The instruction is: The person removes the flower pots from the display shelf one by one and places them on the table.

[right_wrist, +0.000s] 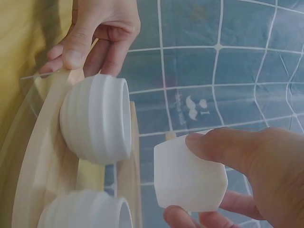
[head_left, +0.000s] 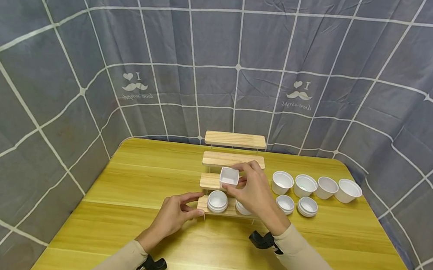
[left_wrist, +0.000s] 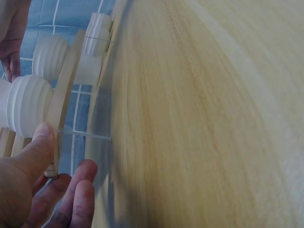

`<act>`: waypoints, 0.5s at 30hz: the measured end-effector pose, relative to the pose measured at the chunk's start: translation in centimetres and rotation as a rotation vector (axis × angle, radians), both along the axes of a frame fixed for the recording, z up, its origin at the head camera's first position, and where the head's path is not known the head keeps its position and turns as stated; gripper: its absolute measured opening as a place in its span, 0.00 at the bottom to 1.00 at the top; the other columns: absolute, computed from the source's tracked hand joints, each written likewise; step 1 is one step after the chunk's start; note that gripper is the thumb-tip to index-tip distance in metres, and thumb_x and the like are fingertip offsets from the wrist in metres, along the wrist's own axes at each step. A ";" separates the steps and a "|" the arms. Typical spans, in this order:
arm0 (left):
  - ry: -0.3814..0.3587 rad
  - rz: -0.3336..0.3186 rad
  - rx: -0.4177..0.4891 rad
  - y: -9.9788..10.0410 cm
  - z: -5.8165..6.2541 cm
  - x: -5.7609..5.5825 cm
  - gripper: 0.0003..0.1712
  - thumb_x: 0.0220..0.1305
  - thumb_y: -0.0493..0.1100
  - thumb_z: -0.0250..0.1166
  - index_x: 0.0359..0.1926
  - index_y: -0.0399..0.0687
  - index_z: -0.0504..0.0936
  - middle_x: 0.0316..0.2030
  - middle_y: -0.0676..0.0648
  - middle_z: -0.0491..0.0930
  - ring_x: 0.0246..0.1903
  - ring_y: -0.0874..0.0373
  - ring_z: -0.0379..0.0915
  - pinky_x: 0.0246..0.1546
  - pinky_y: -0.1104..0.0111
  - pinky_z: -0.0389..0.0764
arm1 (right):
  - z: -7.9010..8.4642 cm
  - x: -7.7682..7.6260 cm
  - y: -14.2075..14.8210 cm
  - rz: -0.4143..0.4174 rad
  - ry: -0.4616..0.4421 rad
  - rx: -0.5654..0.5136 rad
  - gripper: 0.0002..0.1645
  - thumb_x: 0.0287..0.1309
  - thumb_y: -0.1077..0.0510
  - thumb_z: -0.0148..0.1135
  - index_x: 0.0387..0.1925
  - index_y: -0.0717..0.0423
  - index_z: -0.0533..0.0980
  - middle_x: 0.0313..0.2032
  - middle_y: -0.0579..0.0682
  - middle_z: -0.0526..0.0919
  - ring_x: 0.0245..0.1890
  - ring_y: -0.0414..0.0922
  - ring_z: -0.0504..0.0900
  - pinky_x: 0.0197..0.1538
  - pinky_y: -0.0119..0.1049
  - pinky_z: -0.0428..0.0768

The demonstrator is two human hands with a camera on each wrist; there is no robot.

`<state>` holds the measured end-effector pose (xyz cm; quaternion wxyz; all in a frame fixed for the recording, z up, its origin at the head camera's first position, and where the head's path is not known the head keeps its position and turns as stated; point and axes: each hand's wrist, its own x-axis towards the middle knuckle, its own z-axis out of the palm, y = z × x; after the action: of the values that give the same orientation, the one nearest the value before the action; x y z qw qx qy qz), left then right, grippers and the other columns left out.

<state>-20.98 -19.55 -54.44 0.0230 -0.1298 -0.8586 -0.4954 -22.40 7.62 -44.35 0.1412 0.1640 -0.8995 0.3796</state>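
Note:
A tiered wooden stand (head_left: 233,159) with clear supports is on the table. My left hand (head_left: 175,213) grips the left end of its lowest shelf (left_wrist: 66,90), thumb on top and fingers below. Two ribbed round white cups sit on that shelf: a left cup (head_left: 217,201) and a right cup (head_left: 244,208), the latter partly hidden by my right hand. Between thumb and fingers, my right hand (head_left: 254,188) holds a small square white cup (right_wrist: 190,173) in the air, just in front of the second shelf (head_left: 210,181). Its opening faces up toward the head view.
Right of the stand, several white cups (head_left: 282,182) form a back row. Two lower ribbed cups, one (head_left: 285,204) and another (head_left: 307,206), stand before them. A grey checked curtain (head_left: 216,56) surrounds the wooden table (head_left: 139,166) at the back and sides.

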 end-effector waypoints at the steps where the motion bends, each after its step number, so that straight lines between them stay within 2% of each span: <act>1: 0.002 0.000 -0.001 0.0 0.0 0.0 0.31 0.69 0.44 0.87 0.71 0.54 0.92 0.65 0.38 0.93 0.39 0.58 0.98 0.30 0.72 0.86 | 0.0 0.0 0.2 -0.003 -0.004 0.002 0.36 0.63 0.53 0.92 0.67 0.61 0.86 0.55 0.60 0.84 0.43 0.47 0.93 0.48 0.39 0.95; 6: 0.009 -0.001 -0.012 -0.1 0.0 0.0 0.31 0.69 0.44 0.87 0.71 0.55 0.92 0.65 0.38 0.94 0.39 0.57 0.98 0.30 0.72 0.86 | -0.1 0.1 1.2 -0.031 -0.013 0.016 0.35 0.64 0.52 0.91 0.67 0.61 0.86 0.55 0.60 0.84 0.43 0.49 0.94 0.46 0.39 0.95; 15: -0.015 0.007 -0.013 0.0 0.1 0.0 0.31 0.69 0.44 0.87 0.71 0.57 0.92 0.66 0.39 0.93 0.39 0.59 0.97 0.28 0.72 0.84 | -0.1 0.3 2.8 -0.050 0.048 0.016 0.33 0.62 0.54 0.92 0.62 0.64 0.87 0.52 0.62 0.86 0.40 0.50 0.95 0.44 0.41 0.95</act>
<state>-21.00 -19.57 -54.34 0.0176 -0.1234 -0.8623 -0.4909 -22.07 10.42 -44.41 0.1709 0.1515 -0.9026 0.3649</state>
